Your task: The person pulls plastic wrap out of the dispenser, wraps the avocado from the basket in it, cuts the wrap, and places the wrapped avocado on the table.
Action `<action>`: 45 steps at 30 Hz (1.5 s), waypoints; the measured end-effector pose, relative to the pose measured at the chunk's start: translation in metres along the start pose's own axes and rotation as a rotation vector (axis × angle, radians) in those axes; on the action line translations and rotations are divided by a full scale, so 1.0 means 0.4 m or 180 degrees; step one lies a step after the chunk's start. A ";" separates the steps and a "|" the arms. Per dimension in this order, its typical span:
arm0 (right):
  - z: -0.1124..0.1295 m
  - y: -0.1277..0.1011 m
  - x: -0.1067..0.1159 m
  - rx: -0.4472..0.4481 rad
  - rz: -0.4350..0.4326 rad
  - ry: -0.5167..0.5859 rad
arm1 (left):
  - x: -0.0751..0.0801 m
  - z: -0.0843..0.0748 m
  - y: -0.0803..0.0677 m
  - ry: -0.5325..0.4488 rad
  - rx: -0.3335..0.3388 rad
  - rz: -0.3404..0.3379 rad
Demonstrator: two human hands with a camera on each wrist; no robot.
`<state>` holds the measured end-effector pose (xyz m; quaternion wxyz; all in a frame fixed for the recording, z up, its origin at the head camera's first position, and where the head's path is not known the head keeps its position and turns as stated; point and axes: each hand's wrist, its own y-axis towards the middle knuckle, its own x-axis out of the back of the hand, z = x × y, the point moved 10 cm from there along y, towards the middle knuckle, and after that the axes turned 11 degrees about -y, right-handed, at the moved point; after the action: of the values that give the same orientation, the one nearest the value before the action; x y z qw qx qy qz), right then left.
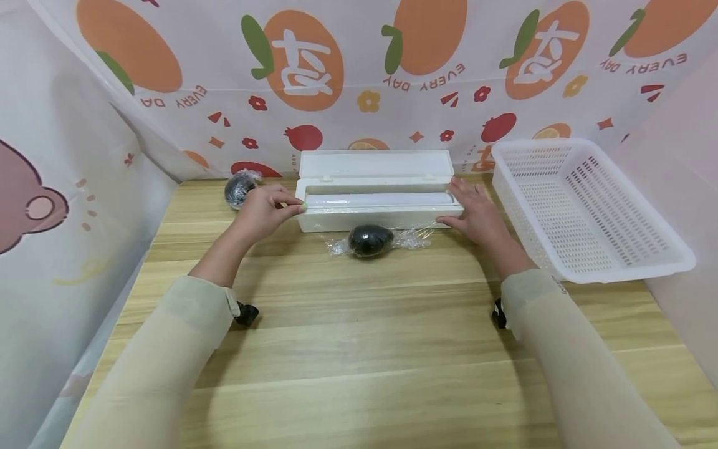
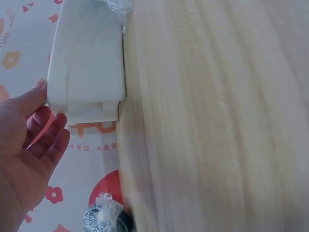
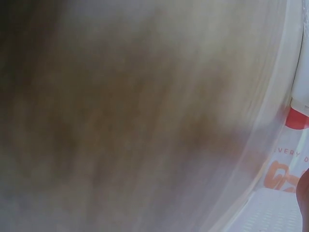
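Observation:
A white cling film box [image 1: 364,218] stands at the back of the table, lid [image 1: 376,163] raised and a pale roll [image 1: 381,199] inside. My left hand [image 1: 262,211] is at its left front corner, thumb and forefinger pinching a small green slider [image 1: 304,206]. In the left wrist view, this hand's [image 2: 29,140] other fingers are loosely bent beside the box's end. My right hand [image 1: 479,215] rests on the right end, fingers fairly straight and thumb against the front. Before the box lies a dark egg-shaped thing [image 1: 370,241], avocado-like, in cling film with bunched ends.
Another dark film-wrapped thing [image 1: 240,189] sits at the back left, beyond my left hand. A white perforated basket [image 1: 628,274] stands at the right. Behind the wooden table [image 1: 359,349] hangs a fruit-patterned cloth [image 1: 364,125]. Most of the right wrist view is blurred.

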<state>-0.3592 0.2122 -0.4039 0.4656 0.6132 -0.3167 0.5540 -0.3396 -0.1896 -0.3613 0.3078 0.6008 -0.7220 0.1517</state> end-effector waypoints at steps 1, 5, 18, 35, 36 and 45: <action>0.002 0.000 0.001 0.0012 0.0013 0.0001 | 0.001 0.002 -0.001 -0.0020 0.0023 0.0008; 0.009 0.000 0.007 0.0061 0.0083 0.0022 | 0.003 0.006 -0.006 -0.0136 0.0062 -0.0005; 0.000 -0.009 0.001 -0.0057 0.0312 0.0132 | 0.006 -0.062 -0.041 0.0174 -0.0121 -0.0442; 0.019 -0.035 0.002 0.0007 0.0221 0.0229 | -0.233 -0.262 -0.080 0.0902 -0.1148 0.0094; 0.021 -0.035 0.005 0.0014 0.0218 0.0203 | -0.238 -0.263 -0.078 0.0907 -0.1115 0.0096; 0.056 -0.040 0.031 0.0271 0.0172 0.0210 | -0.264 -0.256 -0.057 0.0992 -0.0795 0.0122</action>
<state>-0.3338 0.1990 -0.3943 0.4342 0.6050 -0.2938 0.5993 -0.2814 -0.0529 -0.3527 0.4850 0.5134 -0.6901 0.1580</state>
